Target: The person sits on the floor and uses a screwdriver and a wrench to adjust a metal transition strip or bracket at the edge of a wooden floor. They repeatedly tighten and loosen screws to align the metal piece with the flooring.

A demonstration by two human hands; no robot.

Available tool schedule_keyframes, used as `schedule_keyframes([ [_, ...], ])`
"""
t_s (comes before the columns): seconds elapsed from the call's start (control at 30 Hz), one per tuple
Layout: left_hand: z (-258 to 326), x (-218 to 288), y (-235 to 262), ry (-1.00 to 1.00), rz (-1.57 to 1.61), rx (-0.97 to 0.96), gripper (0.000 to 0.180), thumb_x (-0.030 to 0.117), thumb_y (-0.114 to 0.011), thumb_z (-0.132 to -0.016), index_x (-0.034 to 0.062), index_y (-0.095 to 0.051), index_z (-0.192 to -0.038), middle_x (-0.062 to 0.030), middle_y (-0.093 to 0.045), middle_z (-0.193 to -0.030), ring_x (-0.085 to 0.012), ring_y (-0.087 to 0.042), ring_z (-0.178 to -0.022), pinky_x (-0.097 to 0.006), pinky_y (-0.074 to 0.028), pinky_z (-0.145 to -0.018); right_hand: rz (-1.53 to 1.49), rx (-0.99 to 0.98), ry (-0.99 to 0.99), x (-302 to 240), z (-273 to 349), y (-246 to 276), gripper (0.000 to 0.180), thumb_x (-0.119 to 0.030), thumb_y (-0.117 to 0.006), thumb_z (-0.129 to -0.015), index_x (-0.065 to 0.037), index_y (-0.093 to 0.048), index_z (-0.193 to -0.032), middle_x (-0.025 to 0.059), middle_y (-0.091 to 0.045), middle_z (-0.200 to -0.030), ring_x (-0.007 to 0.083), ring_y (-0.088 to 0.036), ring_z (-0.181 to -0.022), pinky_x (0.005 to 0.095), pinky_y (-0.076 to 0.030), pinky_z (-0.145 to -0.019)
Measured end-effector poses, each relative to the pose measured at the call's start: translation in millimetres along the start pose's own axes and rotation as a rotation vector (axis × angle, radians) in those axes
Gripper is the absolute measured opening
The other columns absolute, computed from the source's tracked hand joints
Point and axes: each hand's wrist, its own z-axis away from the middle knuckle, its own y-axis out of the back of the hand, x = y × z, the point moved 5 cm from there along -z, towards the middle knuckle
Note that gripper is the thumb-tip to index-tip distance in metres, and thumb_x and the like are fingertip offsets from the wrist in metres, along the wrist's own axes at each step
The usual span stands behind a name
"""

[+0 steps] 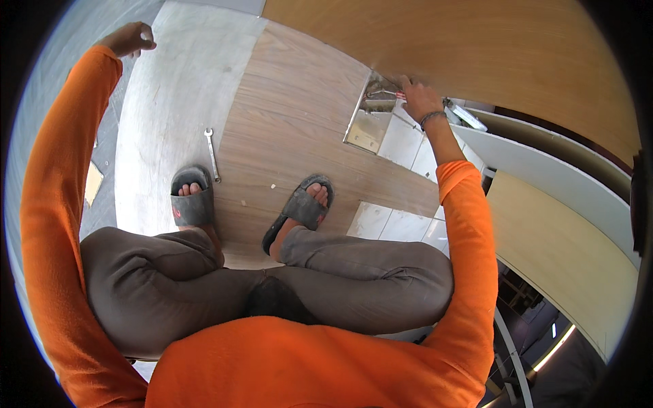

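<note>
My left hand [129, 39] is raised at the far left over the edge of a pale grey-white panel [170, 95]. Its fingers curl toward the thumb; whatever may be in them does not show. On the right, my right hand [423, 100] reaches down with fingers stretched and somewhat apart, by the corner of the large brown wooden panel [476, 54]. Just under its fingertips lies a small red-and-white thing [401, 96], beside a thin metal tool whose kind I cannot make out. A combination wrench [212, 155] rests between my left foot and the wood-grain board.
The wood-grain board [292, 102] lies beneath my sandaled feet [306, 207]. White tiles [401, 143] show beyond its right edge. A white tube-like object [468, 117] lies beside my right wrist. Pale furniture boards [551, 231] stand along the right, near my right arm.
</note>
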Motion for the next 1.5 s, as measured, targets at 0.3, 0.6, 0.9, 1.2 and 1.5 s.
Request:
schedule_keyframes([
  [0.3, 0.3, 8.8, -10.2, 0.001, -0.054, -0.004, 0.025, 0.026, -0.064, -0.091, 0.0046, -0.065, -0.105, -0.0141, -0.068, -0.077, -0.0228, -0.067, -0.072, -0.040, -0.052, -0.070, 0.001, -0.077, -0.041, 12.2, -1.2, -6.7, 0.046, -0.036, -0.068, -0.084, -0.009, -0.060, -0.120, 0.0219, -0.063, -0.110, 0.0390, -0.066, -0.095, 0.0483, -0.054, -0.081],
  [0.6, -1.8, -5.4, -9.6, 0.036, -0.043, 0.020, 0.025, 0.025, -0.065, -0.091, 0.0045, -0.066, -0.106, -0.0137, -0.068, -0.075, -0.0217, -0.067, -0.069, -0.037, -0.052, -0.065, 0.046, -0.143, -0.113, 15.8, 0.3, -7.2, 0.037, -0.039, -0.069, -0.085, -0.010, -0.068, -0.109, 0.0212, -0.066, -0.107, 0.0394, -0.066, -0.093, 0.0476, -0.055, -0.080],
  [0.9, -7.3, -23.0, -18.2, 0.005, -0.055, 0.070, 0.022, 0.024, -0.066, -0.090, 0.0065, -0.066, -0.104, -0.0138, -0.068, -0.075, -0.0214, -0.067, -0.068, -0.037, -0.052, -0.062, 0.038, -0.388, -0.285, 6.5, -4.8, -3.0, 0.040, -0.038, -0.070, -0.083, -0.008, -0.067, -0.109, 0.0216, -0.065, -0.110, 0.0387, -0.065, -0.097, 0.0478, -0.055, -0.080],
  [1.2, -7.5, -22.6, -13.8, -0.004, -0.011, 0.025, 0.020, 0.023, -0.068, -0.089, 0.0060, -0.066, -0.099, -0.0126, -0.066, -0.070, -0.0209, -0.065, -0.065, -0.037, -0.050, -0.061, 0.038, -0.346, -0.289, 12.2, -4.3, -4.4, 0.040, -0.030, -0.069, -0.084, -0.013, -0.062, -0.119, 0.0200, -0.068, -0.104, 0.0380, -0.066, -0.097, 0.0471, -0.055, -0.081],
  [1.5, -11.9, -21.0, -15.6, -0.002, -0.056, 0.042, 0.021, 0.025, -0.067, -0.090, 0.0072, -0.066, -0.100, -0.0124, -0.067, -0.070, -0.0200, -0.065, -0.065, -0.038, -0.049, -0.060, -0.023, -0.331, -0.289, 12.9, 3.5, -6.6, 0.043, -0.036, -0.075, -0.080, -0.012, -0.063, -0.114, 0.0193, -0.066, -0.109, 0.0375, -0.065, -0.100, 0.0482, -0.055, -0.082],
])
